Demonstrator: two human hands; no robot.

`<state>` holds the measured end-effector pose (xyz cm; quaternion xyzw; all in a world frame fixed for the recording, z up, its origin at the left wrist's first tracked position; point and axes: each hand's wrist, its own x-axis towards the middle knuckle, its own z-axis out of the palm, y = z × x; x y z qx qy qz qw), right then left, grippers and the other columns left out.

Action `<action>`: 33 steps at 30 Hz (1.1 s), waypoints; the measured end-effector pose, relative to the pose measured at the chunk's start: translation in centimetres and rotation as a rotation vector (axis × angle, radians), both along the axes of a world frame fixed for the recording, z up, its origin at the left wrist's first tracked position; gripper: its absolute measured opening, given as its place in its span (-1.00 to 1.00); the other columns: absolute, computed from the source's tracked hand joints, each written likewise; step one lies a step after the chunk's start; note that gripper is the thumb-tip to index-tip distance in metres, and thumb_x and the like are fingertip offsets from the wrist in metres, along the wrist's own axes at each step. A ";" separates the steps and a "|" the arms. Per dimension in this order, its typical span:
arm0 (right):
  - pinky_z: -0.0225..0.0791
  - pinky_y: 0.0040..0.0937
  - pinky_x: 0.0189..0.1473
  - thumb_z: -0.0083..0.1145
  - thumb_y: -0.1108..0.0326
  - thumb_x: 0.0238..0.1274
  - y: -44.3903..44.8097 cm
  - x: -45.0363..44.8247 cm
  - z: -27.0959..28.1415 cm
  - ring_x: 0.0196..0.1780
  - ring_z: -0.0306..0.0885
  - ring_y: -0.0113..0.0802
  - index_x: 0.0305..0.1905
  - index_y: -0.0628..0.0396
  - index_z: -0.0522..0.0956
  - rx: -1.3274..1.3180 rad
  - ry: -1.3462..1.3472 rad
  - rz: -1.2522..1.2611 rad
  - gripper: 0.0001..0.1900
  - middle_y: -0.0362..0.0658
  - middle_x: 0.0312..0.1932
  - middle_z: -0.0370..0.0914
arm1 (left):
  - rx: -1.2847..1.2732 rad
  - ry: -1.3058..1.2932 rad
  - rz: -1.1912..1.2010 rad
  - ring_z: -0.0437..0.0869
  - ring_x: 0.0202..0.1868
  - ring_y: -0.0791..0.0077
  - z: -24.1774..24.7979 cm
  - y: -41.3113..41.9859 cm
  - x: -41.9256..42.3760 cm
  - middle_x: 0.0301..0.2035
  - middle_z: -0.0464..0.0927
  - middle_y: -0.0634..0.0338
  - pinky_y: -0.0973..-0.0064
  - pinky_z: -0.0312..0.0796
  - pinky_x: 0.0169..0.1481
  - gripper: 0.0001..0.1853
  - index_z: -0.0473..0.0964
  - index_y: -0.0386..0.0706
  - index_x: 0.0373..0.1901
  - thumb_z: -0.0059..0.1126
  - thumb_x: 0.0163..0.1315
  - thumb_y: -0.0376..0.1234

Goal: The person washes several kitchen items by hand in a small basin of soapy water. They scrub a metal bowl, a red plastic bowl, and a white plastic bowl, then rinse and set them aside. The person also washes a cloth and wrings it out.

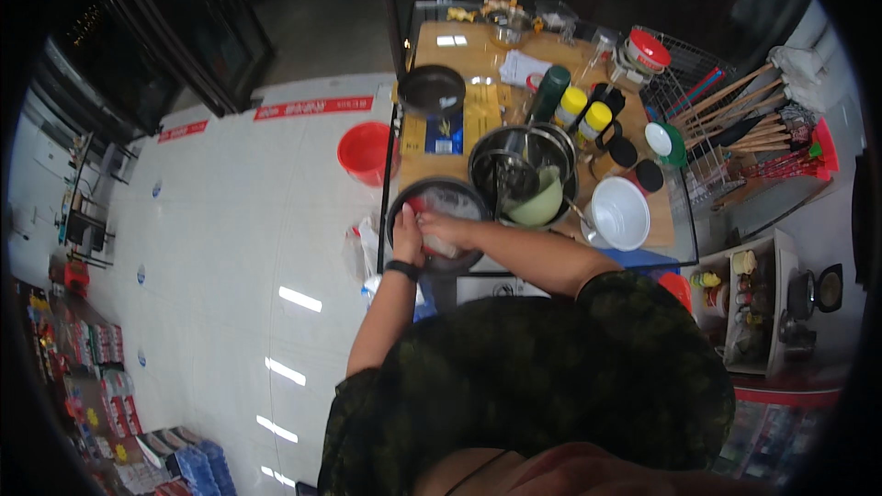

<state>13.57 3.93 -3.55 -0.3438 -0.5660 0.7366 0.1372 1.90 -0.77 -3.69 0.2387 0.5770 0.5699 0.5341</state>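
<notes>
In front of me a dark round basin (pixel 475 258) holds foamy water (pixel 451 201). Both of my hands are together over its left side. My left hand (pixel 408 234), with a black band at the wrist, grips a red and pale item (pixel 441 246). From the other side my right hand (pixel 448 229) reaches across and presses on the same item. Fingers cover much of it, so its kind is unclear. Just right of the basin stands a metal pot (pixel 475 169), with a pale green bowl (pixel 537 203) and other metal ware inside.
A black frying pan (pixel 432 91) lies at the table's left. Yellow-capped containers (pixel 570 105), a dark green bottle (pixel 551 89) and a white bowl (pixel 620 213) crowd the right side. A red bucket (pixel 367 151) stands on the floor beside the table. Wooden-handled items (pixel 758 127) jut from a wire rack.
</notes>
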 end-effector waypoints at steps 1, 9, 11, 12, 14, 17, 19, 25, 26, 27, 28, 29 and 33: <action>0.34 -0.34 0.00 -0.03 0.32 0.23 -0.1 0.4 -0.7 0.02 0.49 -0.28 -0.03 0.19 0.50 0.027 0.018 0.059 -0.72 -0.01 -0.05 0.54 | 0.046 0.112 0.018 0.52 0.02 0.27 -0.3 -0.1 0.2 0.01 0.49 -0.04 0.39 0.36 0.12 -0.42 0.30 -0.35 0.17 -0.19 0.40 -0.02; 0.43 -0.18 -0.11 0.04 0.35 0.02 1.3 2.3 -2.8 -0.14 0.59 0.05 -0.34 0.24 0.63 0.645 -0.773 0.229 -0.79 0.21 -0.26 0.58 | 0.212 0.051 0.060 0.52 -0.08 0.32 -0.5 -0.1 0.4 -0.09 0.52 0.01 0.43 0.37 0.05 -0.64 0.34 -0.33 0.10 -0.18 0.40 -0.29; 0.40 -0.20 0.05 0.04 0.26 0.06 1.9 1.9 -2.1 0.00 0.57 -0.04 -0.15 0.16 0.63 0.575 -0.684 0.040 -0.70 0.16 -0.11 0.56 | 0.223 -0.071 0.012 0.53 -0.08 0.34 0.1 -0.5 0.5 -0.11 0.52 0.02 0.44 0.38 0.03 -0.64 0.32 -0.33 0.11 -0.19 0.40 -0.30; 0.38 -0.20 0.07 0.03 0.25 0.09 2.3 1.5 -1.7 0.04 0.55 -0.03 -0.13 0.17 0.63 0.580 -0.756 0.059 -0.68 0.16 -0.06 0.55 | 0.172 -0.032 0.011 0.53 -0.08 0.33 0.4 -0.6 0.5 -0.11 0.52 0.02 0.43 0.39 0.02 -0.64 0.31 -0.32 0.13 -0.19 0.40 -0.30; 0.35 -0.22 0.12 0.01 0.22 0.12 3.0 1.0 -1.3 0.11 0.50 0.01 -0.02 0.21 0.57 0.691 -0.914 0.220 -0.62 0.16 0.03 0.50 | 0.164 0.020 0.006 0.54 -0.08 0.31 0.7 -0.6 0.5 -0.10 0.52 0.00 0.42 0.39 0.02 -0.63 0.30 -0.30 0.14 -0.20 0.40 -0.29; 0.34 -0.24 0.14 0.04 0.23 0.11 3.1 -0.4 -2.2 0.14 0.47 0.02 0.08 0.20 0.50 0.459 -0.742 -0.232 -0.57 0.17 0.03 0.50 | 0.127 0.022 -0.041 0.51 -0.02 0.31 0.5 -0.6 0.3 -0.03 0.49 0.01 0.41 0.37 0.08 -0.61 0.28 -0.28 0.18 -0.21 0.41 -0.28; 0.33 -0.24 0.11 0.06 0.26 0.10 3.0 -0.9 -3.2 0.11 0.46 0.05 0.03 0.19 0.48 0.551 -0.610 -0.326 -0.61 0.20 -0.02 0.51 | 0.070 -0.023 -0.102 0.45 0.09 0.33 0.1 -0.5 -0.2 0.06 0.42 0.06 0.39 0.33 0.18 -0.60 0.25 -0.27 0.22 -0.21 0.44 -0.27; 0.32 -0.19 -0.04 -0.06 0.21 0.28 2.4 -1.9 -4.2 -0.10 0.50 0.00 -0.19 0.18 0.46 0.724 -0.244 -0.259 -0.76 0.12 -0.22 0.52 | -0.041 0.288 -0.070 0.60 -0.12 0.20 -0.8 0.4 0.2 -0.22 0.57 -0.12 0.43 0.42 -0.03 -0.33 0.37 -0.38 0.10 -0.23 0.37 0.09; 0.32 -0.21 -0.03 -0.11 0.23 0.32 2.1 -1.7 -3.7 -0.08 0.51 -0.02 -0.16 0.15 0.46 0.763 -0.222 -0.223 -0.77 0.10 -0.20 0.52 | -0.041 0.233 -0.061 0.60 -0.12 0.24 -0.7 0.4 0.3 -0.21 0.57 -0.10 0.44 0.42 -0.04 -0.31 0.39 -0.38 0.07 -0.23 0.36 0.12; 0.32 -0.22 0.00 -0.13 0.21 0.33 1.5 -1.3 -3.2 -0.04 0.51 -0.03 -0.09 0.11 0.47 0.744 -0.210 -0.205 -0.75 0.09 -0.16 0.53 | -0.057 0.155 -0.057 0.59 -0.12 0.28 -0.3 0.2 0.4 -0.20 0.57 -0.08 0.45 0.42 -0.05 -0.29 0.42 -0.37 0.05 -0.24 0.35 0.15; 0.32 -0.23 0.01 -0.13 0.18 0.34 1.1 -1.2 -2.4 -0.03 0.50 -0.02 -0.06 0.10 0.46 0.720 -0.194 -0.188 -0.73 0.07 -0.14 0.53 | -0.026 0.129 -0.068 0.58 -0.13 0.32 0.1 0.2 0.3 -0.17 0.56 -0.05 0.45 0.42 -0.08 -0.26 0.42 -0.38 0.04 -0.26 0.34 0.19; 0.32 -0.24 0.03 -0.14 0.16 0.36 0.6 -0.9 -1.6 -0.01 0.50 -0.01 -0.03 0.09 0.46 0.721 -0.168 -0.171 -0.71 0.06 -0.11 0.53 | -0.023 0.091 -0.098 0.58 -0.16 0.33 0.8 0.4 0.0 -0.18 0.55 -0.01 0.43 0.44 -0.11 -0.27 0.43 -0.34 0.01 -0.29 0.34 0.20; 0.30 -0.15 0.04 -0.17 -0.01 0.37 -0.8 0.5 1.6 0.01 0.46 0.07 -0.07 0.06 0.44 0.521 -0.123 -0.004 -0.63 0.10 -0.08 0.51 | -0.149 -0.078 -0.107 0.58 -0.33 0.38 3.6 0.3 -0.6 -0.30 0.54 0.10 0.44 0.46 -0.43 -0.31 0.40 -0.26 0.01 -0.34 0.35 0.20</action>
